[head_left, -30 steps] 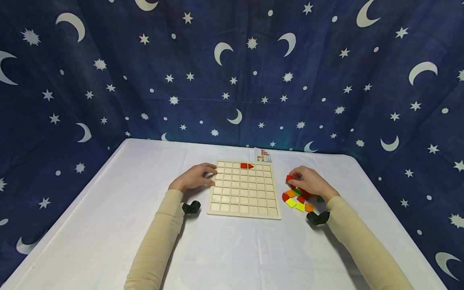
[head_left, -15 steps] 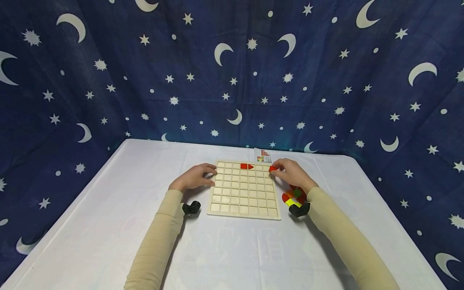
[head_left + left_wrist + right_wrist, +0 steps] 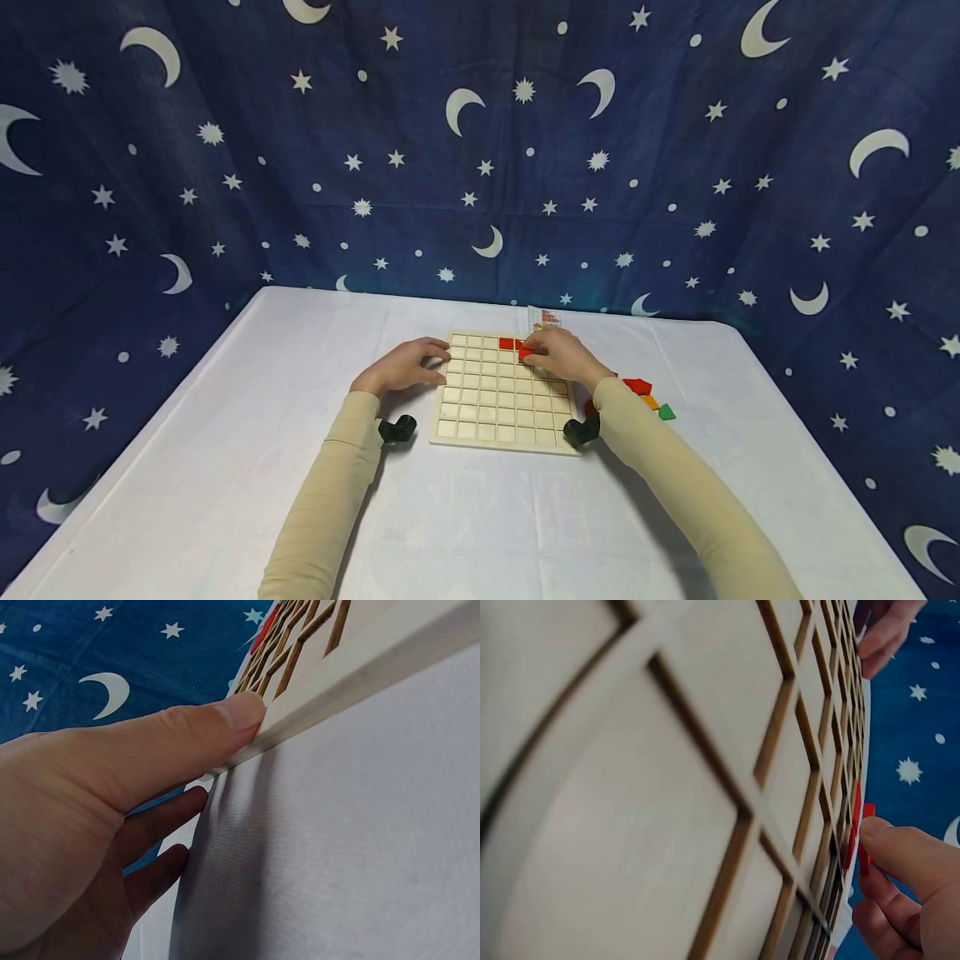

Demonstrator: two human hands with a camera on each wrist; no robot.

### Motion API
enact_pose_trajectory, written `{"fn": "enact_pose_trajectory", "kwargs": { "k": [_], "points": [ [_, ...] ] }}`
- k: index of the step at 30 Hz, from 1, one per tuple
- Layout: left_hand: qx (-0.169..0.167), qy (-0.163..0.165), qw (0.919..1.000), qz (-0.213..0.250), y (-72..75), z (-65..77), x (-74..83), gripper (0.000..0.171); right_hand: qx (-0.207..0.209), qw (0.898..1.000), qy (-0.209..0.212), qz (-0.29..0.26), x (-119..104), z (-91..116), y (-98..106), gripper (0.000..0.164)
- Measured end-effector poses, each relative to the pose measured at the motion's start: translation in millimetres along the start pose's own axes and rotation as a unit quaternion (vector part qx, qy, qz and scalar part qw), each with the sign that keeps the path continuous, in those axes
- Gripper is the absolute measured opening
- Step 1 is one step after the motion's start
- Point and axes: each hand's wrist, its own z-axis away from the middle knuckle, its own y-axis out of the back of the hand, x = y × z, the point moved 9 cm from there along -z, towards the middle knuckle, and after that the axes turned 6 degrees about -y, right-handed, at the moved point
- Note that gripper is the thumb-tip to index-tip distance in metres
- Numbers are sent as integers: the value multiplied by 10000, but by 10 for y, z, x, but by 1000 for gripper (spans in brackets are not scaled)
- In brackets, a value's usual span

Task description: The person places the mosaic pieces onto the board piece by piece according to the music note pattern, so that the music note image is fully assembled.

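A pale wooden grid board [image 3: 483, 414] lies on the table. Along its left edge rests my left hand [image 3: 405, 367], fingers spread and relaxed; in the left wrist view the thumb [image 3: 240, 712] touches the board's rim. My right hand [image 3: 564, 354] is over the board's upper part, pinching a red tile [image 3: 525, 356] between thumb and fingertips. In the right wrist view this red tile [image 3: 866, 855] stands on edge, close by the board surface. A red square tile [image 3: 507, 343] sits in the top row, with a red pointed piece beside it partly hidden by the right fingers.
Right of the board, red tiles [image 3: 637, 386], an orange tile [image 3: 650, 402] and a green tile [image 3: 667, 412] lie loose, others hidden under the right forearm. A printed pattern card [image 3: 551, 317] lies behind the board. A starry blue curtain [image 3: 405, 225] hangs at the back.
My right hand has carried the red tile left from the loose pile, past the board's right edge, to beside the red pieces in the upper rows. The left hand stays put.
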Motion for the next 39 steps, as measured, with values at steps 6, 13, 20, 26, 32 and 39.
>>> {"fn": "enact_pose_trajectory", "kwargs": {
  "k": [6, 13, 20, 26, 32, 39],
  "points": [
    [-10, 31, 10000, -18, 0, -1, 6, 47, -19, 10000, -33, -39, -93, -74, -62, 33],
    [0, 80, 10000, 35, -8, 4, -9, 47, 34, 9998, 143, 129, -195, -139, -100, 33],
    [-34, 79, 10000, -6, -15, 4, -13, 47, -10, 9998, 132, 155, -230, -169, -152, 33],
    [-34, 63, 10000, -19, 0, 10, 13, 47, 16, 9993, 257, 286, -254, -168, -153, 26],
    [-49, 57, 10000, -10, -4, 12, 2, 47, 35, 9995, 264, 184, -260, -172, -148, 23],
    [-58, 69, 10000, 7, -21, -8, -31, 47, 76, 9994, 247, 240, -271, -171, -141, 20]
  ]
}}
